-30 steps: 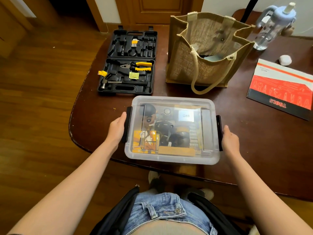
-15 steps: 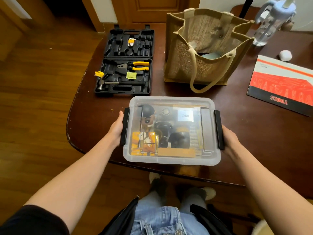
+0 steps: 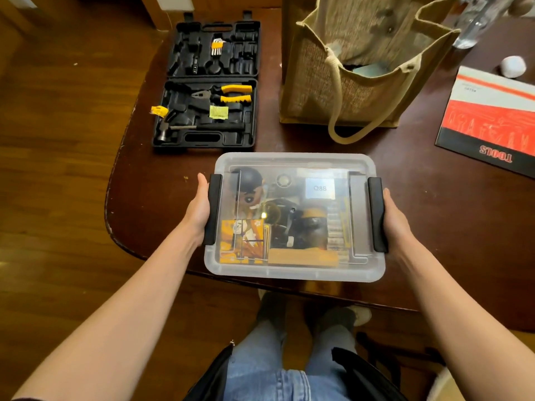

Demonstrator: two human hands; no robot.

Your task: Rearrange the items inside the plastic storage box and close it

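Desk (image 3: 434, 227): dark wood, rounded corner at my left, carrying everything below.
Jute bag (image 3: 356, 82): stands open at the far side, one rope handle looping down its front onto the desk.
Tool case (image 3: 207, 82): black, lying open left of the bag; yellow-handled pliers (image 3: 231, 94), a hammer (image 3: 173, 130) and a set of hex keys (image 3: 216, 47) sit in its moulded slots.
Storage box (image 3: 295, 270): clear plastic, lid on, at the near edge of the desk just in front of me, between my hands; whether it rests on the desk or is lifted I cannot tell. Through the lid I see a dark-haired figurine head, an orange printed carton and a white label reading Q88.
Booklet (image 3: 492, 120): red and white, marked TOOLS, far right.
Left hand (image 3: 199, 211): palm pressed to the box's left black latch (image 3: 213, 209); fingers go under the side, so I cannot tell their curl.
Right hand (image 3: 395, 221): against the right black latch (image 3: 376, 214), fingers hidden likewise.
White ball (image 3: 513, 66): small, beyond the booklet.
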